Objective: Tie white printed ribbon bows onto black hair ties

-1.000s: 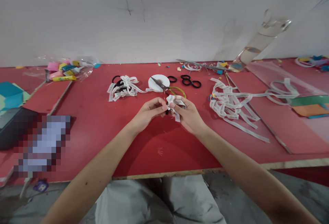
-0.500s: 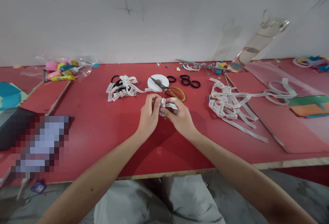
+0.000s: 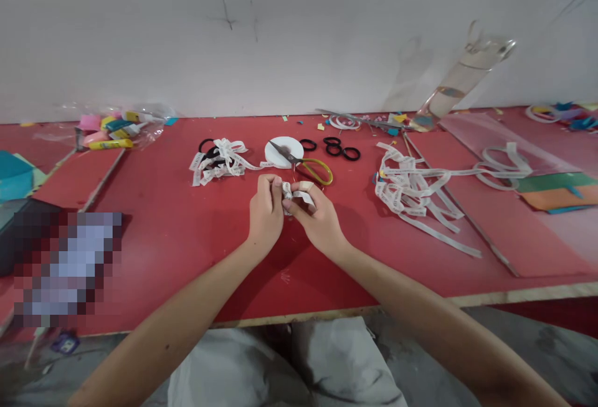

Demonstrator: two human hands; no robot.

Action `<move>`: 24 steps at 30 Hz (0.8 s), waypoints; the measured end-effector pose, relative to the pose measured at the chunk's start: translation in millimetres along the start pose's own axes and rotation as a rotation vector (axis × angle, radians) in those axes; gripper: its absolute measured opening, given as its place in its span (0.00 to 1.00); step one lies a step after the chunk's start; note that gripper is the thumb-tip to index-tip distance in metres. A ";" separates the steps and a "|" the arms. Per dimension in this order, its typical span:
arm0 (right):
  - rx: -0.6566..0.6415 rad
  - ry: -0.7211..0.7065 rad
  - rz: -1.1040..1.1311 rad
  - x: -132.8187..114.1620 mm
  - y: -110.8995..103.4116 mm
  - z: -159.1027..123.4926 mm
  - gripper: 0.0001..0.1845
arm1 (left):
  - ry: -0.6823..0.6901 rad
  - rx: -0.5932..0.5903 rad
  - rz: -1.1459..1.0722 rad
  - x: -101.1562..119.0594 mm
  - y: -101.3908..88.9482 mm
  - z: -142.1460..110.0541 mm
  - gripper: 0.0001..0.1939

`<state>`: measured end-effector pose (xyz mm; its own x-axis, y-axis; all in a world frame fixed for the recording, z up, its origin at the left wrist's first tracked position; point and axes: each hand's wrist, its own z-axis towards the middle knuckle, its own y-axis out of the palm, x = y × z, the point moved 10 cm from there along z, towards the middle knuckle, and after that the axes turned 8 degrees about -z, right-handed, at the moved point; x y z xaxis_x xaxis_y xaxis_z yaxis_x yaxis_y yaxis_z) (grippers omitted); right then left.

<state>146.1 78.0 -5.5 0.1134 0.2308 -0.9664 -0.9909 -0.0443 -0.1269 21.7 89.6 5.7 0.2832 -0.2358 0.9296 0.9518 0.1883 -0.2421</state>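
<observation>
Between my two hands a short bunch of white printed ribbon (image 3: 304,197) is pinched, with a loose end sticking out at the right. My left hand (image 3: 267,210) has its fingers curled on the ribbon's left side. My right hand (image 3: 318,214) grips it from the right with thumb and fingers. Just beyond lie scissors with yellow handles (image 3: 318,172), blades resting on a white round disc (image 3: 280,145). To the left is a pile of ribbon bows (image 3: 219,161) on black rings. Loose printed ribbon (image 3: 411,186) lies tangled at the right.
Several black rings (image 3: 332,144) lie behind the scissors. A clear bottle (image 3: 455,86) leans on the wall. A bag of coloured items (image 3: 112,129), a blurred-out flat object (image 3: 70,263) and a dark case (image 3: 25,232) are at left. Coloured sheets (image 3: 560,192) lie right.
Both hands still hold the ribbon, and the fingers have shifted a little on it. The whole view has moved slightly, so everything appears a bit further left.
</observation>
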 end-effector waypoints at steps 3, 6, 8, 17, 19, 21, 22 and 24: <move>0.020 -0.008 -0.024 0.3 -2.5 -0.3 0.13 | 0.008 -0.017 0.031 -0.5 1.8 2.0 0.13; 0.049 -0.016 -0.040 -0.1 -4.1 0.0 0.14 | 0.017 -0.030 0.043 -0.8 6.2 4.8 0.14; 0.103 -0.039 -0.064 -3.3 -7.0 0.5 0.13 | 0.018 -0.043 0.042 0.2 11.8 6.1 0.14; 0.370 -0.129 -0.210 -30.0 -20.2 3.0 0.14 | 0.128 0.022 -0.061 28.8 18.3 3.4 0.13; 0.372 -0.134 -0.224 -32.9 -17.1 4.1 0.14 | 0.113 0.049 -0.081 28.8 13.6 3.2 0.14; 0.374 -0.135 -0.216 -33.9 -13.7 5.0 0.14 | 0.099 0.074 -0.098 27.4 8.9 3.3 0.15; 0.376 -0.135 -0.211 -33.9 -12.2 5.5 0.14 | 0.094 0.082 -0.105 26.7 7.2 3.4 0.15; 0.382 -0.133 -0.207 -33.0 -10.3 6.7 0.15 | 0.089 0.093 -0.118 25.5 5.1 4.0 0.16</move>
<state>152.1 77.4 29.2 0.3266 0.3209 -0.8890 -0.9067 0.3718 -0.1989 33.3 88.4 29.2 0.1837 -0.3440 0.9208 0.9652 0.2405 -0.1027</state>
